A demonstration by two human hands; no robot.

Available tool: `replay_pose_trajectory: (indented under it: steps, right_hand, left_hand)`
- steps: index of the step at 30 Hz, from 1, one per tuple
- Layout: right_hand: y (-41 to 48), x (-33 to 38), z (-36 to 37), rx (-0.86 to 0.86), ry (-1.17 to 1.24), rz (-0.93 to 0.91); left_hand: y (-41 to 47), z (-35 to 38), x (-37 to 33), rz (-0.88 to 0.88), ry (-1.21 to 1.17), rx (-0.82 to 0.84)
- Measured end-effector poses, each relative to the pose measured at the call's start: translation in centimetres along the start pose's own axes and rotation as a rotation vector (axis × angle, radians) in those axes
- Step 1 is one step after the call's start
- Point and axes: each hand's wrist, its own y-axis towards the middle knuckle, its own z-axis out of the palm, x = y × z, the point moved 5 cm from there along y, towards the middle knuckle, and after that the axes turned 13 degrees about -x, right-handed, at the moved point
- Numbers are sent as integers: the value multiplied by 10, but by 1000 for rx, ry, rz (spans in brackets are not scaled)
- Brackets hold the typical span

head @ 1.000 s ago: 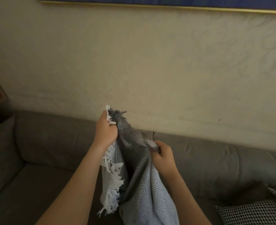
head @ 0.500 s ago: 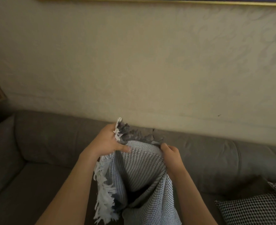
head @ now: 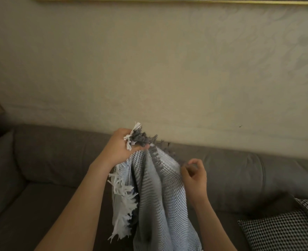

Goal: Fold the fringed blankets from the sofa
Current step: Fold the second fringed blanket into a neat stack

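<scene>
Gripping blanket [head: 160,196], seemingly grey: left hand [head: 124,147], right hand [head: 194,175].

Blanket [head: 160,196], grey-blue weave, white and dark fringe: hanging in front of a brown sofa [head: 50,160]. Left hand [head: 124,147] grips the bunched fringed corner at top; right hand [head: 194,175], lower, pinches the dark-fringed edge. Checked cushion [head: 280,230] on the sofa, bottom right

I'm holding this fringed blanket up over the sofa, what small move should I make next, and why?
Probably slide the right hand rightward along the grey-fringed edge: the left hand grips one bunched corner, yet the blanket hangs crumpled between them.
</scene>
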Motion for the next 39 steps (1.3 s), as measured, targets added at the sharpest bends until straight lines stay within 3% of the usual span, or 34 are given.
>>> replay_pose_trajectory:
  steps: [5,8,11,13,20,23,26,30,33,36,39]
  right_hand:
    - [-12,0,11,49,-274,-281]
    - [-22,-6,27,180,-347,-358]
    - [-30,-14,45,356,-485,-343]
    - [-33,-14,50,377,-541,-327]
    - [-42,0,63,435,-208,-177]
    - [-41,6,61,411,-282,-141]
    - [-40,12,57,301,-432,-288]
    - [-38,10,55,243,-198,-273]
    - [-40,0,58,408,-45,-56]
    - [-45,-10,60,573,-144,-20]
    - [-35,-21,56,529,-340,-84]
  left_hand:
    - [3,4,-9,63,17,-36]
    - [4,9,-12,94,41,-90]
    - [4,17,-11,92,89,-129]
    - [3,22,-11,75,99,-144]
    - [4,25,-13,129,178,-144]
    - [4,26,-9,135,199,-117]
    - [7,25,-3,147,225,-99]
    - [8,16,3,95,163,-132]
    - [9,13,8,49,123,-142]
    - [9,13,8,71,123,-127]
    - [9,12,6,97,150,-90]
